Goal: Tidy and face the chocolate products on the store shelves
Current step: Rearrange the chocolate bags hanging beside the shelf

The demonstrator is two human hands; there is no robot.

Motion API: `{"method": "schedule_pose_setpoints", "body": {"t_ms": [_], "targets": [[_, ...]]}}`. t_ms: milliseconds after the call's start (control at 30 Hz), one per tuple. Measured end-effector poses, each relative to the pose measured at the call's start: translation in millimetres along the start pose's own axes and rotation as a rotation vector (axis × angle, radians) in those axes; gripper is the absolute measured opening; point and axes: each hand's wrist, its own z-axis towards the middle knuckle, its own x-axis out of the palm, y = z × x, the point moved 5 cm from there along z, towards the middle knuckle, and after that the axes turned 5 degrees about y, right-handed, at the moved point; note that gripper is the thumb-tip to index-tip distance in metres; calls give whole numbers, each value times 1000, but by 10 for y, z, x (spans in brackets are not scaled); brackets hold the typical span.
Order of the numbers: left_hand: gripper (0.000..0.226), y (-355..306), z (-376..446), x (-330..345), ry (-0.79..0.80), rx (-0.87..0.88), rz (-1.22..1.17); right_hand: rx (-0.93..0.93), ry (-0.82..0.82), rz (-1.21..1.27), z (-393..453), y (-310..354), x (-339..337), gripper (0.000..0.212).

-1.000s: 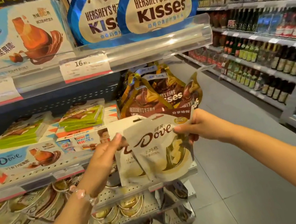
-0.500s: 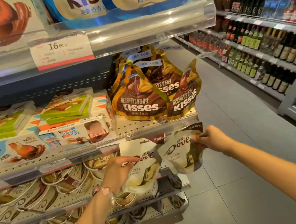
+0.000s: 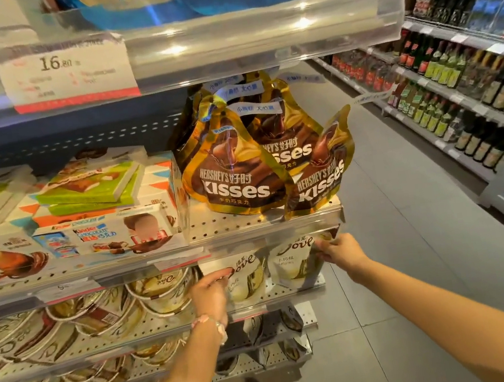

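**Dove bags go back on the shelf**

A second ago I held both white Dove bags up in front of the Kisses; now they stand side by side at the right end of the shelf (image 3: 292, 294) below, fronts facing out. My left hand (image 3: 208, 292) curls around the left edge of the left bag (image 3: 245, 278), thumb on its top corner. My right hand (image 3: 340, 251) pinches the upper right corner of the right bag (image 3: 295, 262). The two bags touch or nearly so. Just above, the brown Kisses bags (image 3: 235, 173) lean unevenly, one (image 3: 319, 171) tipped toward the aisle. I judge these two nearly faced; they need squaring, then letting go.
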Motion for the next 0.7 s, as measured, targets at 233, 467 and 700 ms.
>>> {"method": "schedule_pose_setpoints", "body": {"t_ms": [233, 467, 700], "targets": [[33, 44, 95, 16, 34, -10, -3, 46, 20, 41, 137, -79, 148, 16], [28, -22, 40, -31, -21, 55, 88, 22, 16, 25, 136, -107, 166, 14], [32, -67, -90, -98, -171, 117, 48, -5, -29, 25, 4, -141, 178, 24]]}}
